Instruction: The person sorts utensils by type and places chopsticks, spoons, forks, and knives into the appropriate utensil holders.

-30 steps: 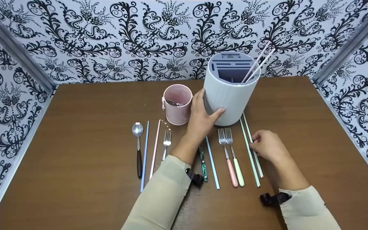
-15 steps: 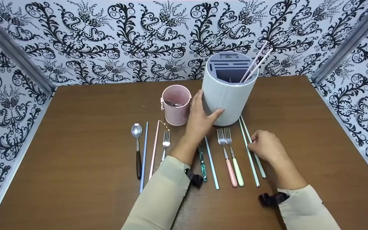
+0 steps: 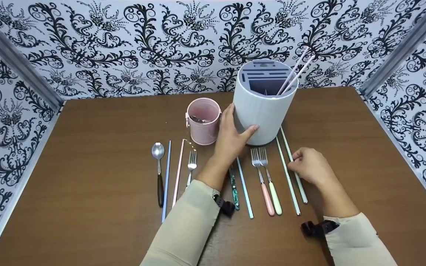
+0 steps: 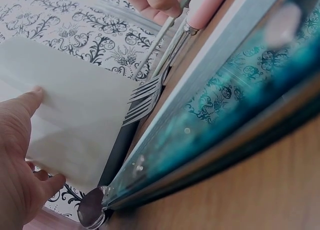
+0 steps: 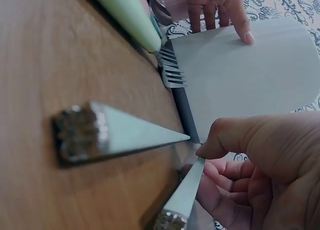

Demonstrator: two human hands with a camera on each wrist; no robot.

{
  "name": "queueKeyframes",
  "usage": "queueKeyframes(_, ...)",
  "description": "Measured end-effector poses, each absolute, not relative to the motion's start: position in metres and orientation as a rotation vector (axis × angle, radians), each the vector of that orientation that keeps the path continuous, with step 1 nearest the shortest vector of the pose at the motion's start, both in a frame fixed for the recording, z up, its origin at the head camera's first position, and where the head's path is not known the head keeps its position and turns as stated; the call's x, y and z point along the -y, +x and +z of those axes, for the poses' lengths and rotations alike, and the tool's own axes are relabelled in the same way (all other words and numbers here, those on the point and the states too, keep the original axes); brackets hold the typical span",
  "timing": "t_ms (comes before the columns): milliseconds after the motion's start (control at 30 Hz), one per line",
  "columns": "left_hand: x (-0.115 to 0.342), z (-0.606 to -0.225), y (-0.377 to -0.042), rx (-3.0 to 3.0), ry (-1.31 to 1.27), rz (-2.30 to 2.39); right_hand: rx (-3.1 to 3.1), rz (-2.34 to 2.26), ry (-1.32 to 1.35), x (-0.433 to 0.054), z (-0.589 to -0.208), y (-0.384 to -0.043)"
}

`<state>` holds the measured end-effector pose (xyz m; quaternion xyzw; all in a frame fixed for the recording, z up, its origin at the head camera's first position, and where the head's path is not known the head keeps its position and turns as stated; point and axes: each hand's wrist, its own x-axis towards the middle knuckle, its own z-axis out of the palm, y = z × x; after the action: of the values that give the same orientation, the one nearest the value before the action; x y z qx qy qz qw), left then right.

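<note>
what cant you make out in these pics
Lower ends of the two pink sticks in the white holder: head view, hidden by its wall.
Most of the metallic item in the pink cup: head view, hidden by the cup's wall.
Handle end of the leftmost fork: head view, covered by the left sleeve.
Pale mark on the teal handle: left wrist view, blurred.

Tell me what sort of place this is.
Probably a booth set up for recording, not a home kitchen: white panels with black scrollwork meet at grey posts behind and beside a brown wood-grain table, and two black wrist-worn devices are in view.
</note>
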<state>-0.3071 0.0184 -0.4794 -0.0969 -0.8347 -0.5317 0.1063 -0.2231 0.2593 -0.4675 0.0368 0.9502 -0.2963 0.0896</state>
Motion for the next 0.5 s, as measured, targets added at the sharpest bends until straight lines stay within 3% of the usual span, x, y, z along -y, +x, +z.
queueKeyframes(500, -0.018, -0.479, -0.307, 2.458, -0.292, -1.560, -2.666, -1.349, 0.166, -0.277, -0.452, -0.221)
